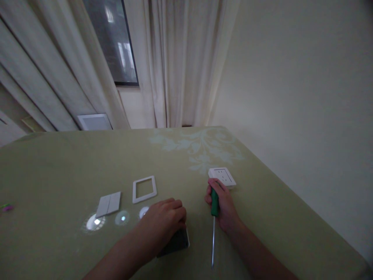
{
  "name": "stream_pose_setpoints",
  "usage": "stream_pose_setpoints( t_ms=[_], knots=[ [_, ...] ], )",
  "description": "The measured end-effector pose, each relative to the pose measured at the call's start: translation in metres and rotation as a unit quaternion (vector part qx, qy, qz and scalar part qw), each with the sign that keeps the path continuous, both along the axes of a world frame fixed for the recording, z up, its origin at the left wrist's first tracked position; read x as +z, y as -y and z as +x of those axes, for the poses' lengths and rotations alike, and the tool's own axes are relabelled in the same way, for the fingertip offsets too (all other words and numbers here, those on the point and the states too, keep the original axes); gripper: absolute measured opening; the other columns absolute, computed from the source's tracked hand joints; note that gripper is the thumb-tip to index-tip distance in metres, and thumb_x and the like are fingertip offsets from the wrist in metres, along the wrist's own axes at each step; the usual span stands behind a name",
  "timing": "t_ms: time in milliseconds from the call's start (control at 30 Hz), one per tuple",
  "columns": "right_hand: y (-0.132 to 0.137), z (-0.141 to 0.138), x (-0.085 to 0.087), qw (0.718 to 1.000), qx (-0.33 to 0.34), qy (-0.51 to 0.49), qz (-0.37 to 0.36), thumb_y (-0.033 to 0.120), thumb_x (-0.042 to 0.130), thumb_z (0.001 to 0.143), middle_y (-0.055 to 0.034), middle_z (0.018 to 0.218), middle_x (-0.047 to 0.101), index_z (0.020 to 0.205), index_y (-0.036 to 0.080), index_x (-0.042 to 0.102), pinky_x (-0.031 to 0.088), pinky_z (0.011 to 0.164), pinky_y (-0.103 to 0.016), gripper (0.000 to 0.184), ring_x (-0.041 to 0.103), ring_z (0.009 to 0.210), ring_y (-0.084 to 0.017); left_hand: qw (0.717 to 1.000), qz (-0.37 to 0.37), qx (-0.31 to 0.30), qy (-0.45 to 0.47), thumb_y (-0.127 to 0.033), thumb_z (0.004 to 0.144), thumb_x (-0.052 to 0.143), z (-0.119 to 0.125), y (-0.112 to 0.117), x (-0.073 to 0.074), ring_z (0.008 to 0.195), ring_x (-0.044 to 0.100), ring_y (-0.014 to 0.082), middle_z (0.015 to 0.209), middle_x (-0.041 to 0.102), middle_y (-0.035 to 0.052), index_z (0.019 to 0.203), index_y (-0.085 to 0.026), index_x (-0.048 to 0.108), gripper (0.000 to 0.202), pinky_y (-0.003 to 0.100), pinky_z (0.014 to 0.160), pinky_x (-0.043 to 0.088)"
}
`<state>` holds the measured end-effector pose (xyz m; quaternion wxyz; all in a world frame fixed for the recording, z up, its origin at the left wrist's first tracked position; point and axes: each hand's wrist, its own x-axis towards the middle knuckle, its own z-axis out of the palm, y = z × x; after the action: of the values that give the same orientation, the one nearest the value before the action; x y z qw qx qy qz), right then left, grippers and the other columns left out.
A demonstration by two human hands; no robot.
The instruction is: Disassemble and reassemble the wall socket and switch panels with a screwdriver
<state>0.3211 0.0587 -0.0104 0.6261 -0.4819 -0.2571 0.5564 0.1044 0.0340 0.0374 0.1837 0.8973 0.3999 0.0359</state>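
Note:
My right hand point(222, 202) is closed around the green handle of a screwdriver point(215, 204). The metal shaft points back toward me, its tip low in the picture. Just beyond that hand, a white wall socket point(223, 176) lies face up on the table, with the fingers at its near left corner. My left hand point(167, 217) has its fingers curled over a dark rectangular piece with a white edge point(176, 243); the hand and wrist hide much of it, so its kind is unclear. Left of it lie a white square frame point(145, 189) and a white double switch panel point(108, 204).
The table has a green cover point(72, 163) with a pale leaf pattern and shiny light reflections. A plain wall point(305, 97) runs along its right edge. Curtains point(186, 66) and a window point(115, 42) are behind. A small purple and green thing point(7, 207) lies far left.

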Motion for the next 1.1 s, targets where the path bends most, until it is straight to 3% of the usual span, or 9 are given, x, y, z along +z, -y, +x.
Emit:
stream_pose_setpoints(
  t_ms=[233,467,733,1100],
  knots=[
    [0.001,0.0,0.002,1.0,0.002,0.002,-0.011,0.052,0.095,0.062,0.0055,0.063,0.058,0.076,0.02,0.064,0.03,0.04,-0.018,0.047,0.048,0.045,-0.007,0.997,0.054,-0.028,-0.042,-0.02,0.1,0.074,0.002,0.001,-0.009,0.094,0.072,0.0272,0.098,0.075,0.0068,0.096,-0.018,0.074,0.004,0.036,0.081,0.055],
    [0.001,-0.001,0.002,1.0,0.0,-0.001,-0.006,0.052,0.097,0.062,0.0059,0.062,0.058,0.075,0.02,0.063,0.031,0.039,-0.017,0.049,0.047,0.044,-0.006,0.999,0.015,-0.012,-0.034,-0.024,0.097,0.079,0.002,0.0,-0.002,0.099,0.073,0.0268,0.103,0.075,0.0051,0.097,-0.02,0.075,0.006,0.035,0.082,0.055],
    [0.001,0.001,0.0,1.0,0.0,0.003,-0.004,0.053,0.096,0.062,0.006,0.062,0.059,0.078,0.019,0.063,0.033,0.039,-0.017,0.05,0.047,0.044,-0.007,0.999,0.003,-0.035,-0.025,-0.016,0.101,0.071,-0.001,0.005,0.006,0.093,0.073,0.0245,0.1,0.076,0.003,0.092,-0.021,0.076,0.012,0.033,0.079,0.054],
    [0.0,0.001,0.0,1.0,0.005,0.008,0.007,0.052,0.095,0.064,0.0067,0.062,0.058,0.077,0.018,0.061,0.034,0.039,-0.016,0.049,0.047,0.044,-0.006,0.999,-0.034,0.004,0.009,-0.013,0.096,0.073,-0.004,0.007,0.011,0.097,0.072,0.0249,0.099,0.074,0.0012,0.09,-0.023,0.073,0.011,0.036,0.083,0.056]
  ],
)
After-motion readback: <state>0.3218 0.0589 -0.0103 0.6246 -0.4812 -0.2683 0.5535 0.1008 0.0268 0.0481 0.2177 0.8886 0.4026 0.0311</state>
